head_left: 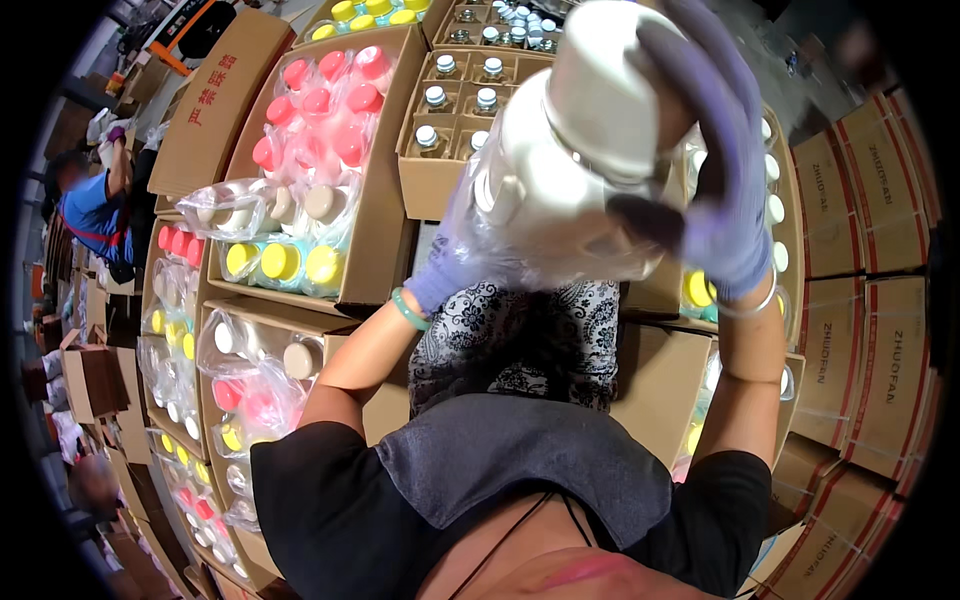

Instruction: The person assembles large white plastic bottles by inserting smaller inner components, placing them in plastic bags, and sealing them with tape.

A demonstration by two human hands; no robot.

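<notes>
A: Can we see the white bottle (570, 195) clearly?
B: No — it's blurred, and hides part of our left hand (462, 262).
A: Our right hand (737, 175)?
B: Blurred too — cut off up top.

Fisheye-bent edges, black corners, glare on blurred white bottle (572, 185)

Brown cartons (840, 330) stand stacked at right; grey floor (788, 98) shows beyond; more boxes (90, 383) clutter the far left.
</notes>
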